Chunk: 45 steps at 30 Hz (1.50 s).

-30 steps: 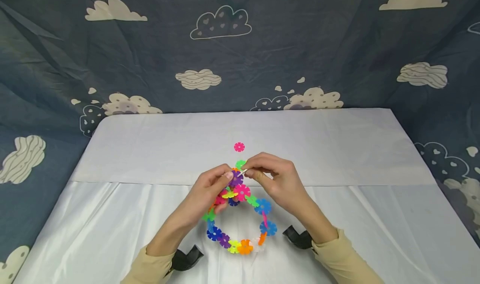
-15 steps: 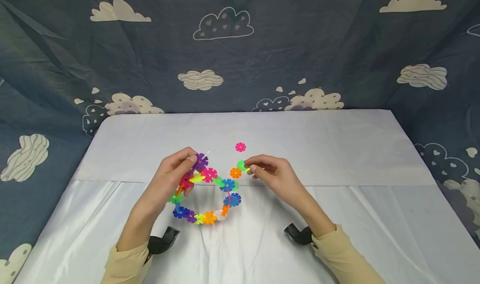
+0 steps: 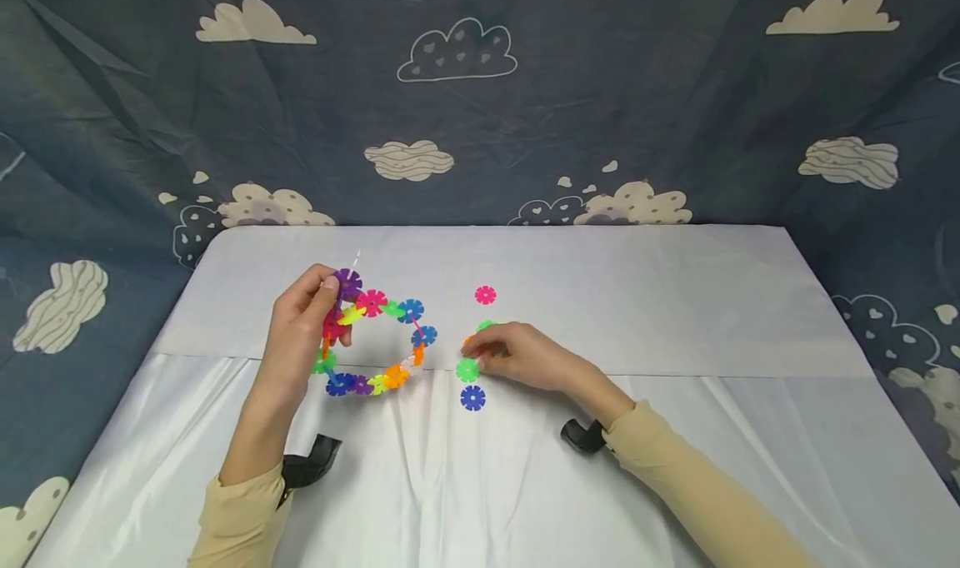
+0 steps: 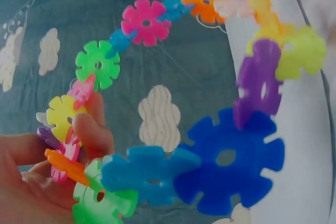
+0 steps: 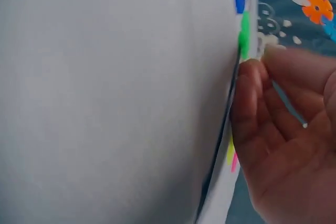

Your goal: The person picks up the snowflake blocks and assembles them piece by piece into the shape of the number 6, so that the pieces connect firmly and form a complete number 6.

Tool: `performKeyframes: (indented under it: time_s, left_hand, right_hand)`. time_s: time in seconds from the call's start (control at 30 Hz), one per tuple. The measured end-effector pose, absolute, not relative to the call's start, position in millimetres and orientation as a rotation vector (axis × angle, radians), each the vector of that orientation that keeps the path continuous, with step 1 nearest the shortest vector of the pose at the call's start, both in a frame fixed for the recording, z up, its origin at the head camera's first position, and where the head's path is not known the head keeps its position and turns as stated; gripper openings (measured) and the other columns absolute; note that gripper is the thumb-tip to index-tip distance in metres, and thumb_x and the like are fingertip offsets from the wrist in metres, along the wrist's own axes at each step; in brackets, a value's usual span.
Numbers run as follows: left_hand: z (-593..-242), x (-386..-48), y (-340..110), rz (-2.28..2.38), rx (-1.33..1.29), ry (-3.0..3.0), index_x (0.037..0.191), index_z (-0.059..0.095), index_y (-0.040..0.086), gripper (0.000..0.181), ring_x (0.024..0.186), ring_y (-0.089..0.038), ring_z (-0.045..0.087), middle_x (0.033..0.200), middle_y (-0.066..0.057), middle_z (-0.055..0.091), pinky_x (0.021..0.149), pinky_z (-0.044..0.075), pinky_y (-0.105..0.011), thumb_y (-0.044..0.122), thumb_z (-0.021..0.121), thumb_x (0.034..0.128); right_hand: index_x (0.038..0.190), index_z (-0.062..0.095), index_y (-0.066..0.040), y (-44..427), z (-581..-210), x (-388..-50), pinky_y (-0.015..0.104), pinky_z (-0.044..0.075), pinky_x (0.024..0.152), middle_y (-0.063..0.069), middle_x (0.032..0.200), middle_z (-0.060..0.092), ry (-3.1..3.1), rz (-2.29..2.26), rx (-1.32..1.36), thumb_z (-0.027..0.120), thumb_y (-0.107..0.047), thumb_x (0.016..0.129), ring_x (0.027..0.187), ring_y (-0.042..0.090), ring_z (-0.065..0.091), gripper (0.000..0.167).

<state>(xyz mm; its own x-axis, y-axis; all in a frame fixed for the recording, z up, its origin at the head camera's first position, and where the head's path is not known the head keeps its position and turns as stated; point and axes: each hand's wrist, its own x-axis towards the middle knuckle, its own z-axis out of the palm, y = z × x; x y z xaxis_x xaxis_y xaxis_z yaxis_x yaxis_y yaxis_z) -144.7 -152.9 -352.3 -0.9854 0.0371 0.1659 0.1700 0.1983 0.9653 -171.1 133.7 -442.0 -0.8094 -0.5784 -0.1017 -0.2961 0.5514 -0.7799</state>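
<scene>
My left hand pinches the upper left part of a loop of linked flower discs, holding it up at a tilt. A purple disc is at its fingertips, with a whitish disc seen edge-on above it. In the left wrist view, the fingers curl behind a yellow disc of the loop. My right hand has its bent fingertips low over the loose discs, partly covering an orange one. In the right wrist view, the hand shows nothing clearly gripped between thumb and fingers.
Loose discs form a rough column on the white cloth: pink, green and blue, with another green one behind the right hand. A dark cloud-patterned cloth hangs beyond the table.
The left hand has carried the loop left and away from the body. The right hand has come off the whitish disc to the loose discs, lying lower and flatter; green and blue discs are uncovered.
</scene>
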Motion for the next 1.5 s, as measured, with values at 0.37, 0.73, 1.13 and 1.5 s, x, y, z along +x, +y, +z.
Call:
performKeyframes:
  time_s: [0.37, 0.73, 1.13, 1.5]
  left_hand:
    - [-364.3, -148.5, -135.9, -1.983, -0.252, -2.306, 0.113, 0.053, 0.0, 0.03, 0.061, -0.025, 0.057, 0.088, -0.017, 0.053, 0.062, 0.051, -0.024, 0.028, 0.044, 0.106]
    - [-366.3, -139.8, -117.1, -1.955, -0.371, -2.333, 0.109, 0.06, 0.003, 0.02, 0.065, -0.026, 0.054, 0.089, -0.014, 0.056, 0.061, 0.051, -0.023, 0.021, 0.057, 0.1015]
    - [-369.6, -125.7, -97.6, -1.518, -0.627, -2.284, 0.105, 0.071, 0.007, 0.012, 0.073, -0.015, 0.056, 0.089, 0.0, 0.067, 0.061, 0.052, -0.024, 0.009, 0.067, 0.0937]
    - [-363.3, -116.8, -84.7, -1.404, -0.911, -2.248, 0.099, 0.07, 0.009, 0.01, 0.08, -0.009, 0.059, 0.094, 0.003, 0.066, 0.068, 0.052, -0.021, 0.003, 0.07, 0.0903]
  right_hand:
    - [0.104, 0.066, -0.018, 123.8, -440.7, -173.4, 0.029, 0.048, 0.074, -0.003, 0.09, 0.058, 2.479, -0.966, -0.82, 0.077, -0.009, 0.085, 0.082, 0.014, 0.053, 0.023]
    - [0.105, 0.071, -0.012, 143.1, -402.7, -160.8, 0.029, 0.052, 0.073, -0.004, 0.089, 0.065, 2.601, -1.195, -0.575, 0.071, -0.006, 0.089, 0.081, 0.016, 0.058, 0.017]
    - [0.119, 0.07, -0.019, 150.8, -359.0, -113.0, 0.027, 0.05, 0.068, 0.006, 0.091, 0.06, 2.607, -1.941, -0.527, 0.065, -0.012, 0.096, 0.078, 0.019, 0.059, 0.025]
    - [0.108, 0.066, -0.002, 142.9, -347.5, -97.3, 0.03, 0.054, 0.078, 0.013, 0.096, 0.062, 2.53, -2.187, -0.641, 0.065, 0.003, 0.092, 0.082, 0.025, 0.061, 0.017]
